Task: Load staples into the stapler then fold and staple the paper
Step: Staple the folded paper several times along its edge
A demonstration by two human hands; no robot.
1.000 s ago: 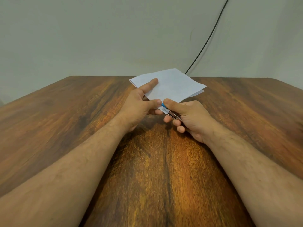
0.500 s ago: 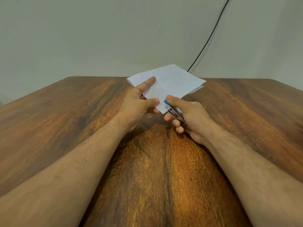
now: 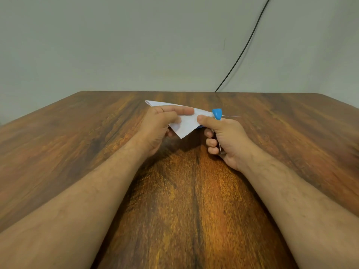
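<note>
Both hands are raised a little above the wooden counter (image 3: pixel 194 191), meeting over its middle. The left hand (image 3: pixel 157 129) pinches the folded white paper (image 3: pixel 186 123) between thumb and fingers, the sheet tilted nearly edge-on with one corner pointing down. The right hand (image 3: pixel 225 138) is clenched around the stapler (image 3: pixel 217 113), thumb pressed on the paper's right side; the stapler's blue tip pokes up just beyond that thumb, touching the paper's edge. A black cable (image 3: pixel 244 47) runs down the wall behind.

Both bare forearms reach forward. The left hand (image 3: pixel 157 127) pinches with thumb and forefinger; the right hand (image 3: pixel 226 140) is curled in a closed grip.
</note>
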